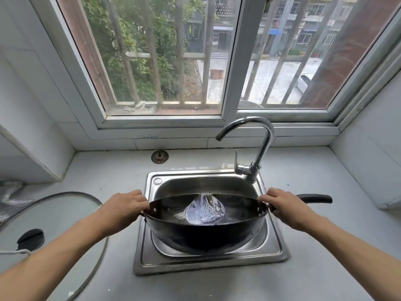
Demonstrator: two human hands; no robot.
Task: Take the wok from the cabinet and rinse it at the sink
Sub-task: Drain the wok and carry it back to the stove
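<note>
A dark wok hangs over the steel sink, tilted with its far rim lower. Water sloshes inside it toward the far side. My left hand grips the small loop handle at the wok's left rim. At the right rim, my right hand grips the base of the long black handle, which sticks out to the right over the counter. The chrome faucet curves above the sink's back right corner; no stream shows from its spout.
A glass lid with a black knob lies on the counter at the left. A drain strainer sits on the counter behind the sink. A barred window runs along the back wall. White tiled walls stand at both sides.
</note>
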